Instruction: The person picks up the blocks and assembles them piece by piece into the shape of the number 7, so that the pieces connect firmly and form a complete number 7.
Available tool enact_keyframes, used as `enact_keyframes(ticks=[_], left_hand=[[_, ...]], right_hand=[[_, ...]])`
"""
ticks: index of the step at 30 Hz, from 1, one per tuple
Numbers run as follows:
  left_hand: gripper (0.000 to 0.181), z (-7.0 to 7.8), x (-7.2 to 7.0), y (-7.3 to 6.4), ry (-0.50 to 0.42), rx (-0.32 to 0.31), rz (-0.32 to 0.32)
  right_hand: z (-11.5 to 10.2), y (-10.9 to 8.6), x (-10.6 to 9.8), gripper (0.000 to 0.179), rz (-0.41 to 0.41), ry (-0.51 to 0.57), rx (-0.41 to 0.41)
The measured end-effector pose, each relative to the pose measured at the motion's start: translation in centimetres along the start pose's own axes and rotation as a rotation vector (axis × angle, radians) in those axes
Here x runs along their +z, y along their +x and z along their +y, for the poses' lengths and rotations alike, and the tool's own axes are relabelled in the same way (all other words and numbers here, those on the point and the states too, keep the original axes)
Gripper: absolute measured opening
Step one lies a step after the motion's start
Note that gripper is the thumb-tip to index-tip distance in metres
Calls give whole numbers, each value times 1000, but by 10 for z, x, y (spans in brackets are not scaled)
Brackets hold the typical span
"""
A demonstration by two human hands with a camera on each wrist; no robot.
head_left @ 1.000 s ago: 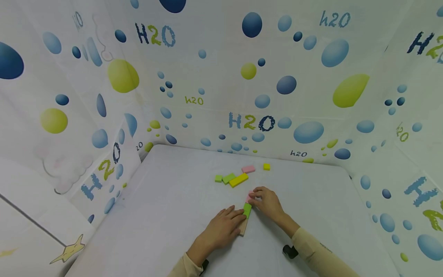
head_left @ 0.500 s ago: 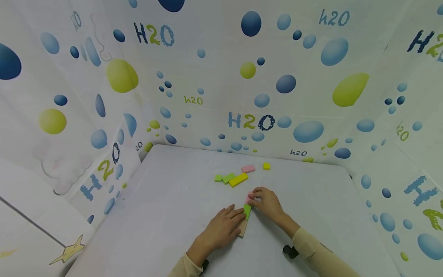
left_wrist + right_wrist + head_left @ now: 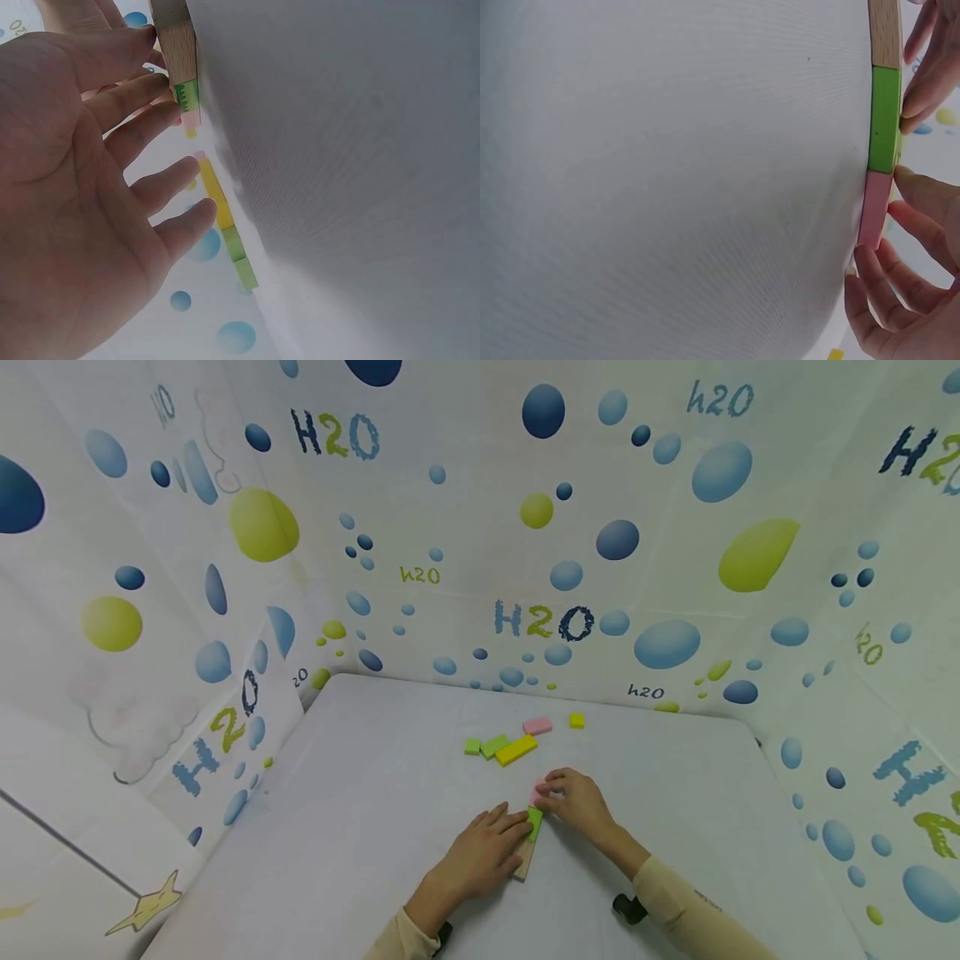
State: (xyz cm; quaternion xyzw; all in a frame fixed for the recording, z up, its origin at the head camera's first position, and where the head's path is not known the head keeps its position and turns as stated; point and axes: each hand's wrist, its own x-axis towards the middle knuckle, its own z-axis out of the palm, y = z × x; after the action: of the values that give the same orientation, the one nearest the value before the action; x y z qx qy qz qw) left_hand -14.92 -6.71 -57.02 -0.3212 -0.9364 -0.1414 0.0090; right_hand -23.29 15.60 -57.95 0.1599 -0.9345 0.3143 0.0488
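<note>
A row of blocks lies end to end on the white table: a plain wood block (image 3: 525,860) nearest the body, a green block (image 3: 535,823) in the middle and a pink block (image 3: 536,794) farthest away. My left hand (image 3: 483,853) lies along the row's left side, fingers extended and fingertips at the green block's edge; in the left wrist view its thumb is at the wood block (image 3: 178,54). My right hand (image 3: 581,803) pinches the pink block (image 3: 875,210), with the thumb near its joint with the green block (image 3: 885,120) and fingertips around its far end.
Beyond the row lie a small green block (image 3: 472,747), a longer green block (image 3: 495,746), a long yellow block (image 3: 517,750), another pink block (image 3: 537,726) and a yellow cube (image 3: 577,720). A patterned curtain (image 3: 465,527) surrounds the table (image 3: 360,777).
The row of wood, green and pink blocks has slid slightly toward the body, and my right hand has come with it. My left hand stays almost in place; the loose blocks have not moved.
</note>
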Motion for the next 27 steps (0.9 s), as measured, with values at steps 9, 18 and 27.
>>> enact_keyframes(ticks=[9, 18, 27], left_hand=[[48, 0, 0, 0, 4, 3, -1], [46, 0, 1, 1, 4, 0, 7], [47, 0, 0, 0, -4, 7, 13]], right_hand=[[-2, -2, -1, 24, -11, 22, -5], [-2, -2, -2, 14, -15, 50, -11], [-2, -3, -2, 16, -20, 50, -18]])
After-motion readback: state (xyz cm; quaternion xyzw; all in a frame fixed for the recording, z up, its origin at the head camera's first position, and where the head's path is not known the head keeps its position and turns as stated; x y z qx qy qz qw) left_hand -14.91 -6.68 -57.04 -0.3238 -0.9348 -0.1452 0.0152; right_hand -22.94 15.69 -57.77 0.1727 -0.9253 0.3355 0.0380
